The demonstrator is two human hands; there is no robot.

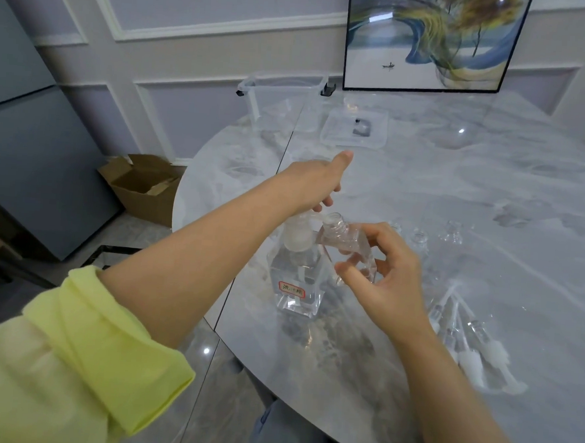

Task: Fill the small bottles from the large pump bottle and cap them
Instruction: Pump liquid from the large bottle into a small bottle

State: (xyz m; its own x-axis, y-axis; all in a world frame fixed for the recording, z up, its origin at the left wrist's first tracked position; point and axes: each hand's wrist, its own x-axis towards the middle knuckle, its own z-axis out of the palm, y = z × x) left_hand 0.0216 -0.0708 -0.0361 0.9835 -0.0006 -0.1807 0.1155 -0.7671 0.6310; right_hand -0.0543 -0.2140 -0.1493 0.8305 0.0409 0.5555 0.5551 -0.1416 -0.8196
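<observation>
Clear small bottle (348, 245) gripped in right hand (388, 282), open neck at large pump bottle (298, 273) spout. Left hand (315, 185) pressing pump head, fingers relaxed. Right of pump bottle: more uncapped small bottles (420, 237), loose caps (465, 345). Early stage.

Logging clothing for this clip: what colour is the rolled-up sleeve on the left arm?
Pale yellow-green; the rolled-up sleeve shows best in the head view.

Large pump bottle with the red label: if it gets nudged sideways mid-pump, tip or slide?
Probably slides rather than tips: the large pump bottle has a broad square base and liquid low down. The marble table looks glossy, so little grip. The left hand over its pump head likely steadies it; the clear walls look rigid.
</observation>
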